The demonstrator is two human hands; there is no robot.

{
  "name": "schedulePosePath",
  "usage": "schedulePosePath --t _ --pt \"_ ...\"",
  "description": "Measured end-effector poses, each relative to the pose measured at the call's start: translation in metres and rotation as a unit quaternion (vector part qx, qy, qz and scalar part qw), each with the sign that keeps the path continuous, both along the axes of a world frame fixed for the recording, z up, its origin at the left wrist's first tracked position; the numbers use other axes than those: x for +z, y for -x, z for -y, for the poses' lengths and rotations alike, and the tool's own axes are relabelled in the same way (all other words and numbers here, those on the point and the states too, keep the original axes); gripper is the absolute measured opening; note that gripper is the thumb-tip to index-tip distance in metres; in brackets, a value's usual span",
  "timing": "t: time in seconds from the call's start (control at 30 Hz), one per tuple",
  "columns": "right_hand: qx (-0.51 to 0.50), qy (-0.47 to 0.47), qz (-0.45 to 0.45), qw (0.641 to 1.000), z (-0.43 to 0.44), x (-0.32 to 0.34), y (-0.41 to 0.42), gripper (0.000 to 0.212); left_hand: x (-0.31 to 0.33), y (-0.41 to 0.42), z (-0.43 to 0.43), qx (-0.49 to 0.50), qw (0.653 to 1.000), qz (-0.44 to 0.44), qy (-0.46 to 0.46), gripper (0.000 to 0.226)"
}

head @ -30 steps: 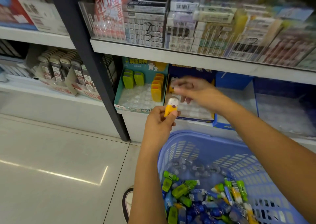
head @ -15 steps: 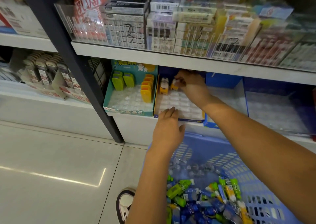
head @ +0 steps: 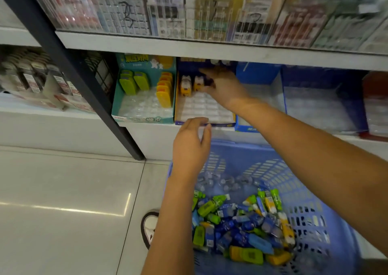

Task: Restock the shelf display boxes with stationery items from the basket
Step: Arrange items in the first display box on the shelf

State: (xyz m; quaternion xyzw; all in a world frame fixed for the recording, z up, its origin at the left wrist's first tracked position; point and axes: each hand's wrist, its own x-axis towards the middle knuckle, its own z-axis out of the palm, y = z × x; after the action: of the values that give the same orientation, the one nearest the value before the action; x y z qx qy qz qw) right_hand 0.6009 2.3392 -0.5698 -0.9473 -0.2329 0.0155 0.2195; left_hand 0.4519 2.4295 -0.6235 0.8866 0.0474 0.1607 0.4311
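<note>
Display box (head: pixel 207 109) lettering is blurred; right hand (head: pixel 224 88) reaches inside, fingers' hold unclear; left hand (head: pixel 191 146) fingers loosely curled, empty.

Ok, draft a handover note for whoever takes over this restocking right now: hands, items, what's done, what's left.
Left hand: open, empty, over the front edge of the dark-blue cardboard display box.
Right hand: at that box's back row, beside two yellow-and-white stationery items; grip unclear.
Done: those two stand slotted in the back row.
Left: most slots empty; the blue plastic basket holds many wrapped green, blue and yellow items.
</note>
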Motion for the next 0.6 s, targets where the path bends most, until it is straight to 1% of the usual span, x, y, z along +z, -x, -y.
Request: schedulePosePath --t 0.03,0.07,0.1,0.13,0.17,0.2,0.27,0.3,0.37,0.43,0.53,0.57,0.6 --pt "-0.012 -0.044 -0.006 0.999 0.011 0.0 0.017 0.042 -0.009 0.008 0.003 0.007 1.0 -0.009 0.013 0.02" --pt "-0.017 -0.097 -0.02 0.995 0.026 -0.004 0.037 0.032 -0.02 0.014 0.008 0.0 0.999 -0.051 0.015 0.018" --pt "-0.016 -0.137 -0.048 0.989 0.042 -0.011 0.058 0.021 -0.034 0.018 0.013 -0.018 0.993 -0.119 0.004 0.02" --pt "-0.014 -0.154 -0.089 0.984 0.061 -0.022 0.079 0.013 -0.049 0.021 0.02 -0.046 0.978 -0.201 -0.021 0.023" --pt "-0.02 -0.147 -0.141 0.979 0.079 -0.037 0.098 0.011 -0.064 0.025 0.026 -0.08 0.956 -0.279 -0.045 0.025" --pt "-0.032 -0.109 -0.193 0.975 0.096 -0.056 0.114 0.012 -0.079 0.03 0.033 -0.117 0.931 -0.341 -0.053 0.026" --pt "-0.043 0.035 -0.281 0.958 0.124 -0.1 0.138 0.018 -0.11 0.044 0.046 -0.179 0.887 -0.423 -0.047 0.028" --pt "-0.048 0.101 -0.322 0.94 0.135 -0.123 0.147 0.022 -0.124 0.05 0.051 -0.202 0.869 -0.448 -0.064 0.03" --pt "-0.055 0.182 -0.381 0.905 0.149 -0.162 0.161 0.024 -0.149 0.061 0.058 -0.222 0.843 -0.478 -0.11 0.037" --pt "-0.047 0.23 -0.391 0.89 0.153 -0.19 0.169 0.02 -0.166 0.066 0.062 -0.236 0.828 -0.49 -0.136 0.043" --pt "0.015 0.311 -0.341 0.887 0.151 -0.222 0.172 0.038 -0.18 0.07 0.063 -0.247 0.808 -0.498 -0.194 0.051" --pt "0.042 0.342 -0.32 0.883 0.149 -0.229 0.172 0.039 -0.183 0.07 0.062 -0.24 0.803 -0.502 -0.214 0.05" --pt "0.062 0.365 -0.304 0.878 0.148 -0.233 0.172 0.035 -0.186 0.071 0.062 -0.222 0.805 -0.504 -0.221 0.047"
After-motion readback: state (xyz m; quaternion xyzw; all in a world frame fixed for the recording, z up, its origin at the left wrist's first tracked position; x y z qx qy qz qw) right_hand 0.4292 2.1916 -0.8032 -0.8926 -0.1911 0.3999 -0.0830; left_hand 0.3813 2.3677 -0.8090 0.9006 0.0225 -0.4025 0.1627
